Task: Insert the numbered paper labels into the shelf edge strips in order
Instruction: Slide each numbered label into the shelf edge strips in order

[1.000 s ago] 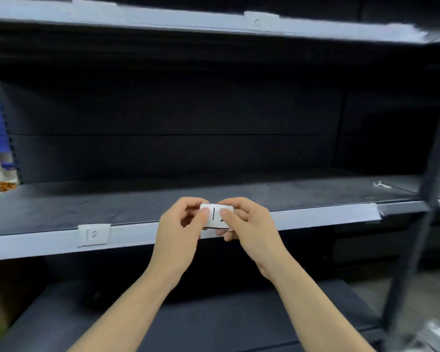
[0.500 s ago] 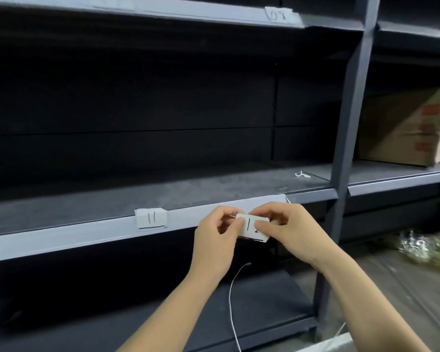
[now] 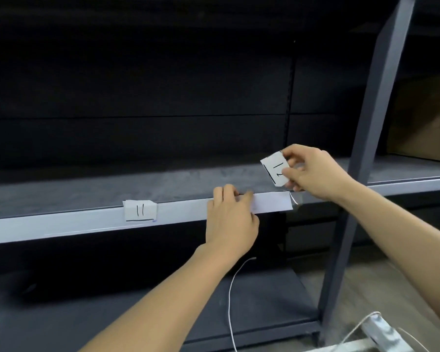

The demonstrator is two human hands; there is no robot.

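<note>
Right hand (image 3: 313, 174), right of centre: grip clamped on label 12 (image 3: 276, 171), thumb and fingertips pinching its right edge. Label tilted, held in air just above shelf edge strip (image 3: 61, 226). Left hand (image 3: 231, 222), centre of frame: fingers hooked over strip's top edge, thumb along its front, grip closed on strip. Label 11 (image 3: 140, 210) seated in strip, left of centre. Grey upright post (image 3: 366, 148) at right. White cable (image 3: 230, 301) lower centre.
</note>
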